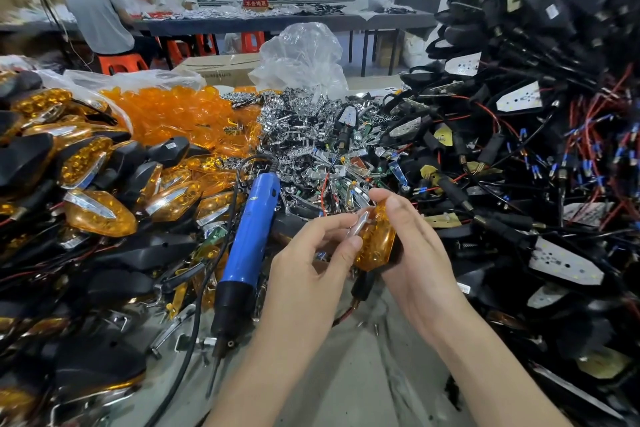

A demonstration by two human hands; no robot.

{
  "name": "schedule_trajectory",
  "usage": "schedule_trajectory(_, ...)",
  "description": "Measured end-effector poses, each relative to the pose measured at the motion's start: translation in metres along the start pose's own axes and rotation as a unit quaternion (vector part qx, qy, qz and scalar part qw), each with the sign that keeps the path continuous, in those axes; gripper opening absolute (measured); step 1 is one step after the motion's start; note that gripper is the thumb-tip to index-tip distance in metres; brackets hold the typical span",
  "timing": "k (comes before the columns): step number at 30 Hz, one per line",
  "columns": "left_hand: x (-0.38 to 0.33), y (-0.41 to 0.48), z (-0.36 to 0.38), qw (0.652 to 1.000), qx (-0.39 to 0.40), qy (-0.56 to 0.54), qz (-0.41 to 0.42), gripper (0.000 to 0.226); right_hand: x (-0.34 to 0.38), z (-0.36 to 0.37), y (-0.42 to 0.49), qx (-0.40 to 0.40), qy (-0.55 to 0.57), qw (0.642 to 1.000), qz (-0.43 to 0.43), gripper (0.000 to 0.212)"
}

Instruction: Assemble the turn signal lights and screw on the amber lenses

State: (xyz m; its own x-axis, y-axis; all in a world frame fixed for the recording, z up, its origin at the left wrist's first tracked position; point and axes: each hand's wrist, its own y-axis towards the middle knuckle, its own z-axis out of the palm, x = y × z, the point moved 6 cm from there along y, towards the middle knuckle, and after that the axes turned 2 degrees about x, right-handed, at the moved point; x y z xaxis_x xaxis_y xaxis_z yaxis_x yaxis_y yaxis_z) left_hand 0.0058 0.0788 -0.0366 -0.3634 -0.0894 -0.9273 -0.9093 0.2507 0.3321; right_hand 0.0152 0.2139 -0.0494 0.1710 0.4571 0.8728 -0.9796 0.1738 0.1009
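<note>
Head view: above the near middle of the bench (346, 378), the right hand (415, 246) curls its fingers around a turn signal light (375, 244) fitted with an amber lens. The left hand (311, 253) pinches a chrome strip (358, 225) against it. A blue screwdriver (247, 232) lies just left.

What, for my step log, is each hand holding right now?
Left hand: pinches a chrome strip at the lens.
Right hand: grips the amber-lensed turn signal.
</note>
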Motion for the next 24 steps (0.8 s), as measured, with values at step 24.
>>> schedule_trajectory(24,-0.0022,0.0018,-0.0044,0.999,-0.004,0.034,0.034,0.030,-0.0014,0.0003,0.0007,0.018,0.049,0.999,0.008,0.030)
